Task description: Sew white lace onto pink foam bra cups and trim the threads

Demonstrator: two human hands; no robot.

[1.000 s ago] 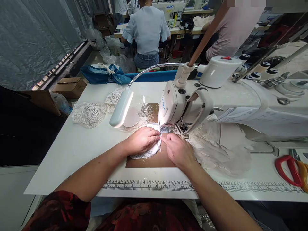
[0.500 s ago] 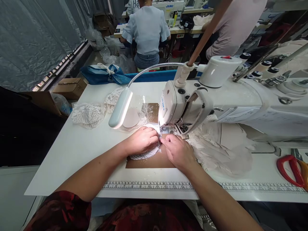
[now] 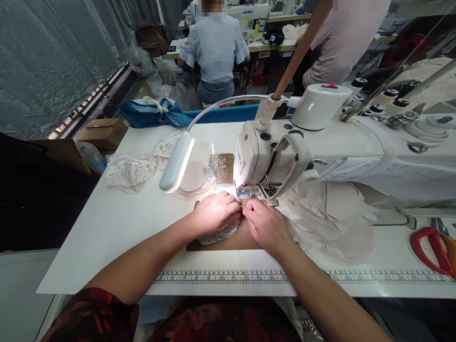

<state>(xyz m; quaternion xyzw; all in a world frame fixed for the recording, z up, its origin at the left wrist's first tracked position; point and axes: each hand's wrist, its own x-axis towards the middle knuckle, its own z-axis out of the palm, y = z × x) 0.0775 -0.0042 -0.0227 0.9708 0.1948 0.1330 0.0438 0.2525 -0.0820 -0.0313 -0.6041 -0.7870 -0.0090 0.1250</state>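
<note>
A white lace piece point(image 3: 220, 236) lies under the needle area of the white sewing machine point(image 3: 249, 147), largely covered by my hands. My left hand point(image 3: 217, 213) rests over it with fingers curled, pinching its edge just in front of the presser foot. Close against it, my right hand point(image 3: 265, 223) has thumb and forefinger pressed together at the same lace edge, fingertips nearly touching the left ones. The exact grip is partly hidden by the fingers. Beneath them is a brown plate point(image 3: 245, 240) set in the white table.
A lamp point(image 3: 178, 161) on a bendy neck hangs left of the needle. Lace cups point(image 3: 131, 171) lie at left, a round pale pad point(image 3: 193, 176) behind my left hand. Sheer fabric point(image 3: 331, 228) heaps at right, near red-handled scissors point(image 3: 431, 249). Co-workers point(image 3: 217, 52) sit ahead.
My left hand has shifted slightly right and nearer to me, covering more of the lace piece. My right hand stays almost in place. The view has moved slightly.
</note>
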